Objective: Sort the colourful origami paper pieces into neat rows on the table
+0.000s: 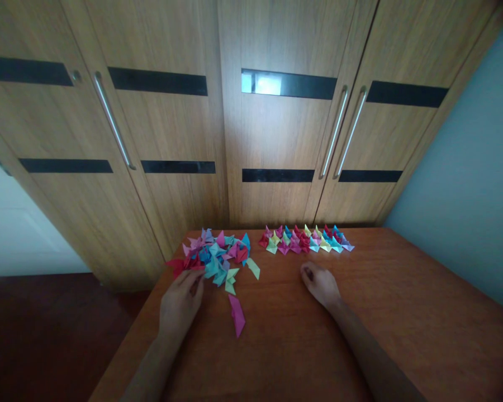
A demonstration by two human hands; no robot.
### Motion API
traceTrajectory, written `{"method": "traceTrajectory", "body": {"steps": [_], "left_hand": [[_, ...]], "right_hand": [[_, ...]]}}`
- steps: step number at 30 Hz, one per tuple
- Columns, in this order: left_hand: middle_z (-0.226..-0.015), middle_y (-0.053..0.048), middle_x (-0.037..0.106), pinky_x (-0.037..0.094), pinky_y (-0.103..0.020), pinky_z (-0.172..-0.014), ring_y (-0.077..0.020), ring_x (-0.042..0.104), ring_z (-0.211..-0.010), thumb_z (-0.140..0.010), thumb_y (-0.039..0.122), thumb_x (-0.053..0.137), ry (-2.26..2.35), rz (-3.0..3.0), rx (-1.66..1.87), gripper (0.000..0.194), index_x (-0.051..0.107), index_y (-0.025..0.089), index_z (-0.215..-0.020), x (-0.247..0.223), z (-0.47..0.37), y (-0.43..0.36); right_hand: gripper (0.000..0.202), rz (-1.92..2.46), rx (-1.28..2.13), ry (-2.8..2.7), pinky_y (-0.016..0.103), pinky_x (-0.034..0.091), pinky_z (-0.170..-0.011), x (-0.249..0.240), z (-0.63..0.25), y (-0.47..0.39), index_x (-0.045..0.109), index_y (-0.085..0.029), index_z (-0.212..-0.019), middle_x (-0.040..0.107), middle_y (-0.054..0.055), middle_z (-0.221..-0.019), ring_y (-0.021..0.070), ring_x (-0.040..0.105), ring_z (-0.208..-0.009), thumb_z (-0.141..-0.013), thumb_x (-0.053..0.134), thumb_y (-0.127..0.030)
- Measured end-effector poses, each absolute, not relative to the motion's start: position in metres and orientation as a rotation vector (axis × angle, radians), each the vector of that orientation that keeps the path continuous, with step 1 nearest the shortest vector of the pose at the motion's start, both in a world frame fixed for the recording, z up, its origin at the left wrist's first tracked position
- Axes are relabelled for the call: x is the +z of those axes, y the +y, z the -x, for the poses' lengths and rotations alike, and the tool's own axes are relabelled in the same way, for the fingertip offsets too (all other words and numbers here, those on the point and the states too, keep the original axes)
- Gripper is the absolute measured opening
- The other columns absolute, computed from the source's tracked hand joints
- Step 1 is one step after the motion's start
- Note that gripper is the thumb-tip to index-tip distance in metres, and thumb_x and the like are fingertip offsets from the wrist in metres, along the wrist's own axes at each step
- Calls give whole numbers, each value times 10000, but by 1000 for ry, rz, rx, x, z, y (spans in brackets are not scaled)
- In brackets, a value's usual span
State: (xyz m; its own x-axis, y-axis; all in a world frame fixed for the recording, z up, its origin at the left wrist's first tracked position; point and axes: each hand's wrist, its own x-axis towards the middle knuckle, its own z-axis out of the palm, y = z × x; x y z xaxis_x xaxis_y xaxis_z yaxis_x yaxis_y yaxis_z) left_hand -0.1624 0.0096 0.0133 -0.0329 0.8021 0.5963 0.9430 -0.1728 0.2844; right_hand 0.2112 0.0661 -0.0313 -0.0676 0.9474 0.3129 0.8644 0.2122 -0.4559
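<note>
A loose heap of folded paper pieces (213, 262), pink, red, blue, teal and pale green, lies at the table's far left. My left hand (181, 301) is at the heap's near edge, its fingers touching a red folded paper (178, 267) and the thumb held a little apart. My right hand (322, 285) rests on the table with fingers curled in, and nothing shows in it. Beyond that hand, small folded paper boats (294, 245) stand upright in close rows. A magenta folded paper (236, 315) lies flat between my hands.
The brown wooden table (402, 312) ends in an edge on the left. Close behind it rises a wooden wardrobe (272, 134) with metal handles. A pale green paper piece (254, 268) lies just right of the heap. A blue wall (456, 195) is on the right.
</note>
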Motion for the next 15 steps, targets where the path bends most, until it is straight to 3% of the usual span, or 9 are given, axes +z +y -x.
{"method": "traceTrajectory", "body": {"steps": [8, 15], "left_hand": [[-929, -38, 676, 518, -268, -771, -165, 646, -851, -848, 194, 500, -1493, 2407, -1189, 159, 645, 213, -912, 19, 126, 15], [-940, -34, 661, 511, -273, -781, -155, 624, -873, -830, 99, 486, -1267, 2834, -1134, 231, 637, 227, -951, 24, 66, 15]], "right_hand": [[153, 1360, 387, -1852, 225, 435, -616, -29, -195, 38, 603, -216, -814, 627, -8, -710, 136, 582, -633, -832, 464, -277], [275, 1234, 572, -1803, 229, 472, -629, -26, -167, 6, 602, -224, -1076, 649, 9, -803, 136, 586, -666, -835, 535, -337]]}}
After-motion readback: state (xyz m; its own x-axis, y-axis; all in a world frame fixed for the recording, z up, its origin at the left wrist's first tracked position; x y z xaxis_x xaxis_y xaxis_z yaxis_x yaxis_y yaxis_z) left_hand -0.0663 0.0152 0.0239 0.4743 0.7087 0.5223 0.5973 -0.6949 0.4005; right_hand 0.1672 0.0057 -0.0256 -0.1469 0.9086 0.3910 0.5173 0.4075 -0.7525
